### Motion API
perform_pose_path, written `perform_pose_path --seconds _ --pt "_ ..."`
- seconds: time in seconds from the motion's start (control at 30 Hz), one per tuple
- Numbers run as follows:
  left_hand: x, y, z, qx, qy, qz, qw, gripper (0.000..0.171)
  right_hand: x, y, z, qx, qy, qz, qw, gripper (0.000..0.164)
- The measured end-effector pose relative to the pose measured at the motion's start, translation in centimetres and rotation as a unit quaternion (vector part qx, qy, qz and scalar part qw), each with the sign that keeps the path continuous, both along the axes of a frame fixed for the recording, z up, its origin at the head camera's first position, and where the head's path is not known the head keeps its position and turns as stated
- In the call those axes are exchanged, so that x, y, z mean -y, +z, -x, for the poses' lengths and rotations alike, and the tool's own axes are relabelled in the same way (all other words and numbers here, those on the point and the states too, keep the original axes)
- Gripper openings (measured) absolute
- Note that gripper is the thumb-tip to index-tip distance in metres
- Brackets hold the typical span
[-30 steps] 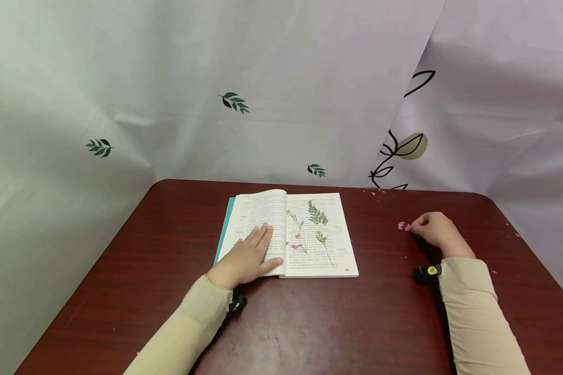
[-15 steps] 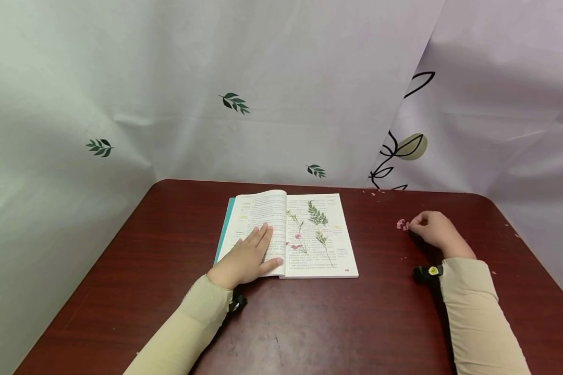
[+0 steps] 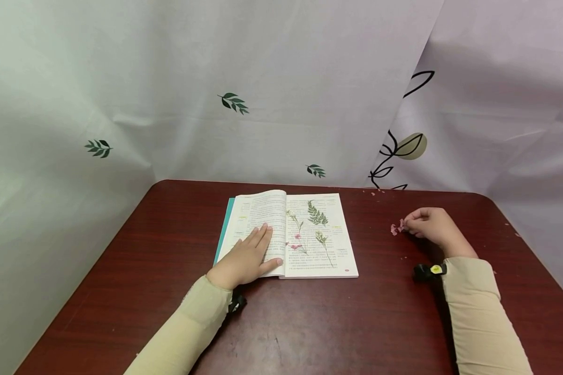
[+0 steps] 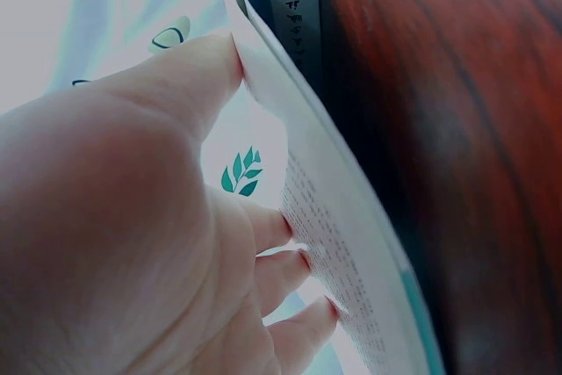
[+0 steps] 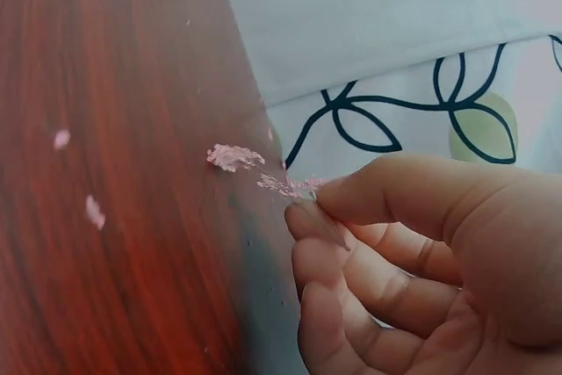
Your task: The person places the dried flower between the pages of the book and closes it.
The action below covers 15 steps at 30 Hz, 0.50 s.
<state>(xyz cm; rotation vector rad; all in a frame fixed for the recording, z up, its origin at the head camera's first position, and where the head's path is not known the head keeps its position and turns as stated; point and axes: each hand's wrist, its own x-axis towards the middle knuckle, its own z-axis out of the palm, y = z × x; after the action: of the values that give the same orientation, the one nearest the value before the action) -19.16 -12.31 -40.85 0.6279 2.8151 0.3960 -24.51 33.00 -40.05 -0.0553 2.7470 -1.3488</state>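
Observation:
An open book [image 3: 316, 268] lies on the dark red table, a teal cover edge showing at its left. My left hand [image 3: 245, 259] presses flat on the left page, fingers extended; the left wrist view shows the fingertips and thumb touching the paper. On the right page rest a green fern-like leaf [image 3: 317, 214], a stem with pale buds [image 3: 322, 239], a thin sprig [image 3: 298, 221] and pink flowers [image 3: 296, 246]. Right of the book, my right hand [image 3: 431, 226] pinches a small pink flower sprig [image 5: 235, 157] between thumb and index finger, its blossoms pointing left.
Loose pink petals [image 5: 95, 212] are scattered on the table [image 3: 338, 333], some near its back edge. White cloth [image 3: 281, 62] with printed leaves hangs behind the table. Black wrist cameras [image 3: 427, 272] sit under both sleeves.
My right hand has shifted slightly left and up, carrying the pink flower sprig a little toward the book. My left hand stays put on the page.

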Motion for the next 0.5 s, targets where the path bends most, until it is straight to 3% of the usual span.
perform_pose_path --seconds 0.27,0.5 --pt "0.05 0.0 -0.02 0.001 0.001 -0.003 1.0 0.083 0.58 0.27 0.08 0.023 -0.013 0.094 0.995 0.028" --pt "0.08 -0.07 0.0 -0.001 0.0 -0.005 1.0 0.083 1.04 0.3 0.23 0.025 -0.021 0.135 0.99 0.031"
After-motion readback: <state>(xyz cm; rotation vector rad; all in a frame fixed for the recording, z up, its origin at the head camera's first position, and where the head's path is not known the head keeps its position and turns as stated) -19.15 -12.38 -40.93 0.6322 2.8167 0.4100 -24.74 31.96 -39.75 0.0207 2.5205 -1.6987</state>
